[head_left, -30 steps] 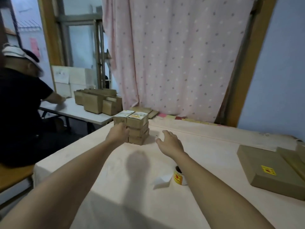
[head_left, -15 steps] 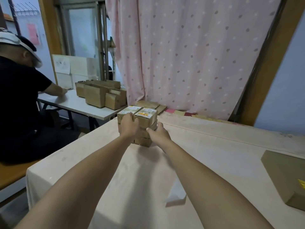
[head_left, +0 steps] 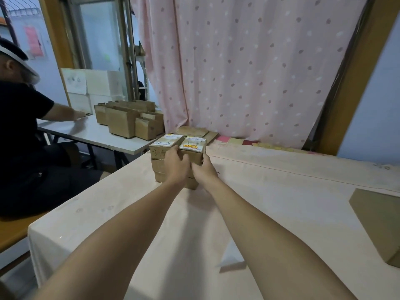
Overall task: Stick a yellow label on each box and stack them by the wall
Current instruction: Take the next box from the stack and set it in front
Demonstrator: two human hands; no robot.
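Observation:
A stack of small brown boxes (head_left: 159,167) stands in two columns at the far left of the pink-covered table (head_left: 281,191). The top left box (head_left: 165,142) carries a white label. The top right box (head_left: 193,145) carries a white label and a yellow label (head_left: 191,146). My left hand (head_left: 176,165) lies on the near face of the stack, its fingers curled at the gap between the two top boxes. My right hand (head_left: 203,169) wraps the top right box's near right corner, thumb up its side. Both hands hide the lower boxes' fronts.
A large flat brown box (head_left: 376,221) lies at the right edge. A white paper scrap (head_left: 231,254) sits between my forearms. Flattened cardboard (head_left: 194,132) lies behind the stack by the pink curtain (head_left: 249,72). A person in black sits left at a white table with open cartons (head_left: 127,122).
My right hand moved from the open table to the stack's right side. My left hand slid up to the top boxes. The label roll has left the view.

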